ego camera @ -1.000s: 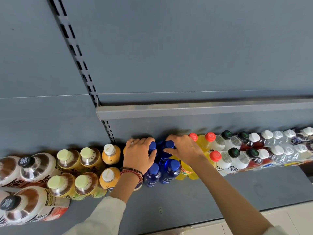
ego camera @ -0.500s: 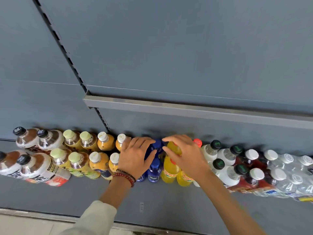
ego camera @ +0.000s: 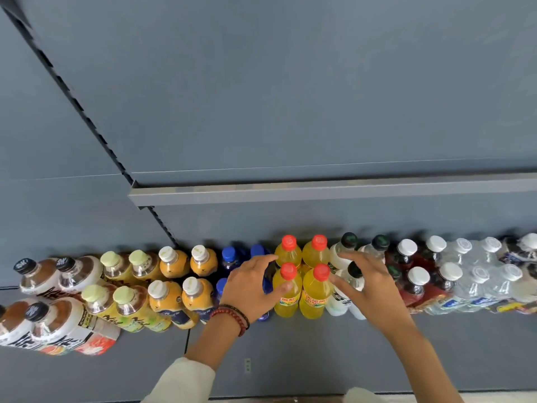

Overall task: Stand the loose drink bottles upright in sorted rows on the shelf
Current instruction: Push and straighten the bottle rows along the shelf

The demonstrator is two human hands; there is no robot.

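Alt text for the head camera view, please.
The left hand and right hand, both open, flank a two-by-two block of upright yellow bottles with red caps on a grey shelf. Behind the left hand stand blue bottles, under the right, white black-capped bottles. More drinks stand two deep, sorted by kind, on both sides.

Grey shelf [ego camera: 319, 350], 2 bottle rows [ego camera: 302, 274]

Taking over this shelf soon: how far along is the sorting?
Done: all visible bottles stand upright, sorted two deep on the shelf. In hand: left hand and right hand, open, flank the yellow bottles. Left: no loose bottle shows, perhaps final nudging.
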